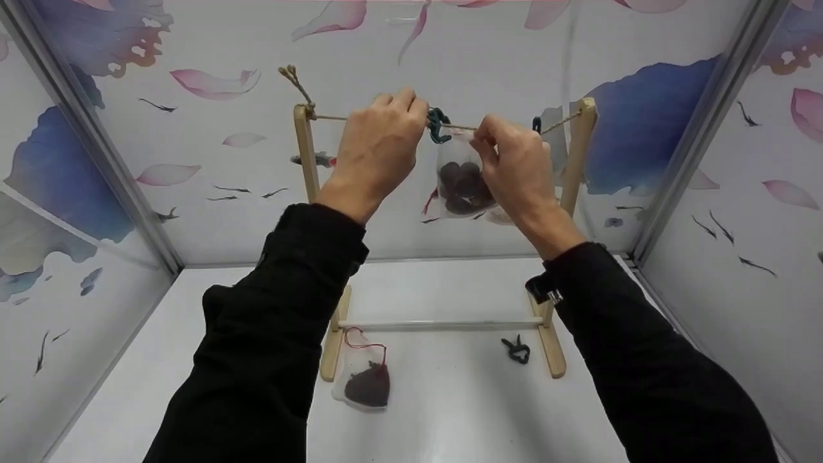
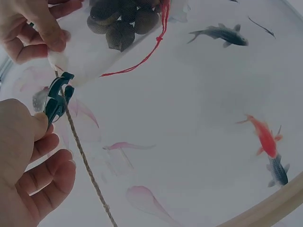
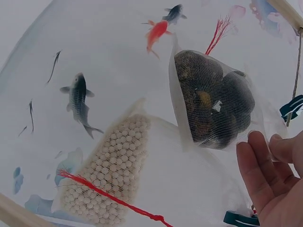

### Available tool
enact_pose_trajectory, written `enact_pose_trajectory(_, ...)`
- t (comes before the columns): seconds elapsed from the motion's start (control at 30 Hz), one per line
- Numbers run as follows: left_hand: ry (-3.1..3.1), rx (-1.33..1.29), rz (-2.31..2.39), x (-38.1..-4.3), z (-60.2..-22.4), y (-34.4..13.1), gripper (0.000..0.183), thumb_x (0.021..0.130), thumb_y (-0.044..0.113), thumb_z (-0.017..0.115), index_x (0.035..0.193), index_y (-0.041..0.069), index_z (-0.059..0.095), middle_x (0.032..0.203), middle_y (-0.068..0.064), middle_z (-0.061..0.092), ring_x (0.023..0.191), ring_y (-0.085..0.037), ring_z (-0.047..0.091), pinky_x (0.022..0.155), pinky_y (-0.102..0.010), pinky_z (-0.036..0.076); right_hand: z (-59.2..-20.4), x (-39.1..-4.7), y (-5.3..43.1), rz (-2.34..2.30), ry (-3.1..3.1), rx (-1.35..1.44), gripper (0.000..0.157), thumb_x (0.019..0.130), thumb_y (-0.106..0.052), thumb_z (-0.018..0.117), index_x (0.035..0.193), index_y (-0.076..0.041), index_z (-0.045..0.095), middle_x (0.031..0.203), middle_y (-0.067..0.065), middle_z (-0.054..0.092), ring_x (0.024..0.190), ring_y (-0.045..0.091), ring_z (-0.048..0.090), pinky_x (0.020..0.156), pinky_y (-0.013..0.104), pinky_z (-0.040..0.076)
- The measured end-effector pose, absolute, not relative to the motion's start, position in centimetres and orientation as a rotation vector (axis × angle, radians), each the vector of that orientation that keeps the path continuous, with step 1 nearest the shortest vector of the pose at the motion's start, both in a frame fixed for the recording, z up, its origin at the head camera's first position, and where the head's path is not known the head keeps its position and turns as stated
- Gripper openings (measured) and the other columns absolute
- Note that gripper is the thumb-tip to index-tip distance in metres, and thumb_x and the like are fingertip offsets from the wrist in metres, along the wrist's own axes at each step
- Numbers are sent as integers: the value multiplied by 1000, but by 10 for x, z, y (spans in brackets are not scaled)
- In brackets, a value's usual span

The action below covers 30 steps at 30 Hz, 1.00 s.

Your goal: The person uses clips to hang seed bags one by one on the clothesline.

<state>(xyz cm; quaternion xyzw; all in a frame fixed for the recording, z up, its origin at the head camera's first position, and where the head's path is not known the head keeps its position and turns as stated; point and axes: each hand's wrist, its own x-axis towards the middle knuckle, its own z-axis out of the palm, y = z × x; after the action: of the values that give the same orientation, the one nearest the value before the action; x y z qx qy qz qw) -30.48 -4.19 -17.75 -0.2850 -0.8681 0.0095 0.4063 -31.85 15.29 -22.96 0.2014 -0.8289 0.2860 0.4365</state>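
Observation:
My left hand point(image 1: 386, 145) pinches a dark green clothes peg point(image 2: 57, 99) at the rope point(image 2: 83, 151) between two wooden posts. Beside it, my right hand point(image 1: 517, 170) pinches the top corner of a white mesh bag point(image 1: 461, 186) against the rope. Dark round lumps fill this bag, and a red drawstring trails from it. Behind the right hand hangs a second mesh bag of small white balls point(image 3: 109, 165), with a green peg point(image 3: 239, 218) near its top edge. In the head view that bag is mostly hidden by the hand.
The wooden stand's right post point(image 1: 578, 148) and left post point(image 1: 307, 154) rise on either side. On the white table point(image 1: 443, 411) lie a mesh bag with dark contents point(image 1: 366, 386) and a loose dark peg point(image 1: 516, 350). A white crossbar point(image 1: 437, 325) joins the stand's feet. Printed panels enclose the space.

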Motion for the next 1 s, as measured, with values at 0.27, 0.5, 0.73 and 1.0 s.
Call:
enact_pose_trajectory(0.27, -2241, -769, 99, -306, -176, -35, 20, 96, -4, 50, 108, -1, 67, 104, -14, 65, 92, -34, 64, 67, -48, 57, -227, -318, 148, 707, -2018, 530, 13, 99, -14, 67, 90, -4, 66, 88, 12, 71, 78, 26, 67, 67, 41, 53)
enact_pose_trajectory(0.5, -2335, -772, 140, -306, -178, -32, 24, 101, 3, 49, 122, -2, 59, 112, -16, 60, 96, -34, 64, 74, -46, 57, -227, -318, 146, 725, -2040, 503, 13, 99, -16, 67, 96, -3, 68, 92, 13, 72, 81, 28, 69, 70, 41, 55)
enact_pose_trajectory(0.73, -2423, -818, 106, -305, -180, -32, 39, 110, 28, 43, 131, -3, 54, 116, -17, 58, 102, -35, 63, 82, -47, 56, -230, -319, 148, 708, -2097, 479, 14, 100, -18, 66, 102, -5, 69, 95, 13, 73, 84, 28, 70, 73, 42, 56)
enact_pose_trajectory(1.0, -2383, -823, 50, -303, -189, -33, 43, 111, 26, 40, 141, -2, 48, 118, -17, 58, 99, -35, 63, 79, -46, 57, -233, -317, 152, 705, -2106, 516, 11, 98, -14, 69, 104, -5, 69, 94, 14, 75, 83, 29, 71, 68, 42, 54)
